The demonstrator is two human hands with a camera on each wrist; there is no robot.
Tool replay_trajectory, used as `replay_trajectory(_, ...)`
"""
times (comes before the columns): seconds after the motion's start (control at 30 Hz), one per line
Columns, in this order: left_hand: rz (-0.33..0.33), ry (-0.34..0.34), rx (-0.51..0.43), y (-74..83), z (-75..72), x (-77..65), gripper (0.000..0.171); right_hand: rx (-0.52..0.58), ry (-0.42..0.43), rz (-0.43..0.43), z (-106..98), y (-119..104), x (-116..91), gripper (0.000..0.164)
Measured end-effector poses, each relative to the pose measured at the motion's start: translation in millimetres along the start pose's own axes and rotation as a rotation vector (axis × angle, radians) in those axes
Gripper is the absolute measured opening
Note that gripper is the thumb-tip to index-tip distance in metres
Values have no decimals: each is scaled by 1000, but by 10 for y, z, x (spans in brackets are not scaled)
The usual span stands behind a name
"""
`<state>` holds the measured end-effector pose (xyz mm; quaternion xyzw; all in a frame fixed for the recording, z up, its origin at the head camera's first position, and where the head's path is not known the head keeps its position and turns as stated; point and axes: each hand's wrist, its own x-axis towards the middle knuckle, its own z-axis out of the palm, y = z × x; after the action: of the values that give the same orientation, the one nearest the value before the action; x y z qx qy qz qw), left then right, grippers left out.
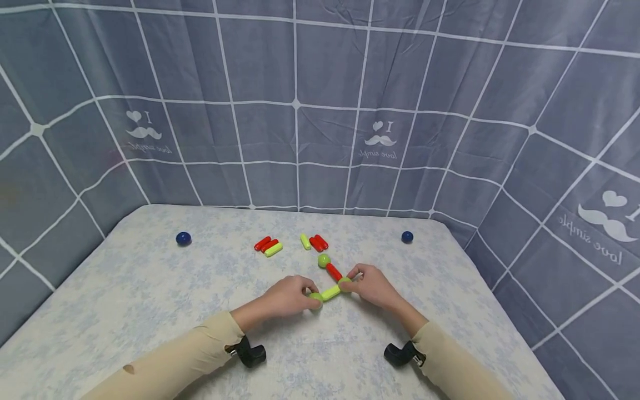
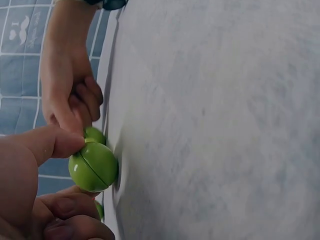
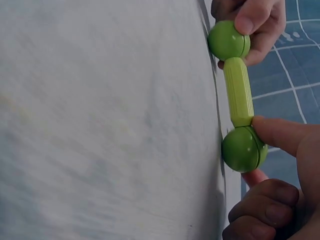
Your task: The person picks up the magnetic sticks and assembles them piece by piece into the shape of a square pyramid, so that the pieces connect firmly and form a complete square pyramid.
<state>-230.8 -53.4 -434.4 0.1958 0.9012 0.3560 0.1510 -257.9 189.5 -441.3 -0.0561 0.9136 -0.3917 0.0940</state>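
My left hand [image 1: 291,295] pinches a green ball [image 1: 316,300] between thumb and fingers, low over the table. A second green ball [image 1: 345,284] is gripped by my right hand [image 1: 375,286]. Between them a yellow-green rod [image 1: 331,293] joins the two balls end to end, as the right wrist view shows along the rod's ribbed side [image 3: 238,92]. From the right-hand ball a red rod [image 1: 334,272] runs away to the far left, with a third green ball [image 1: 324,260] at its far end. Together they form an open V shape.
Further back lie a left group of two red rods [image 1: 262,243] and a yellow-green rod [image 1: 273,249], and a right group of two red rods [image 1: 316,244] and a yellow-green rod [image 1: 305,241]. Blue balls stand far left [image 1: 183,239] and far right [image 1: 407,237]. A grey-blue curtain [image 1: 320,133] borders the table.
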Motion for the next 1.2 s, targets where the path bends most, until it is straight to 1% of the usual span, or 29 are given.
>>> replay_trajectory(0.13,15,-2,-20,-75,-76,23,23,-50,22,5,34,-41,-90,32)
replay_trajectory(0.27,9,12,-50,-157,-134,53,21,-87,43,19,99,-89,-160,34)
replay_trajectory(0.4,11,16,-79,-218,-160,62,21,-101,50,50,142,-129,-195,36)
replay_trajectory(0.53,30,6,-92,-239,-163,62,22,-108,63,64,115,-142,-188,38)
replay_trajectory(0.6,43,2,-99,-236,-161,58,23,-94,85,55,80,-146,-152,38)
replay_trajectory(0.7,50,4,-99,-234,-157,47,24,-47,110,14,35,-155,-38,37)
replay_trajectory(0.83,53,9,-105,-223,-152,39,25,20,91,-17,26,-159,155,46)
replay_trajectory(0.97,65,8,-117,-214,-142,37,25,41,82,-26,62,-122,307,52)
replay_trajectory(1.1,64,9,-114,-203,-134,40,25,81,76,-33,108,-51,394,45)
replay_trajectory(1.2,58,10,-114,-204,-135,44,24,127,64,-17,121,-31,415,39)
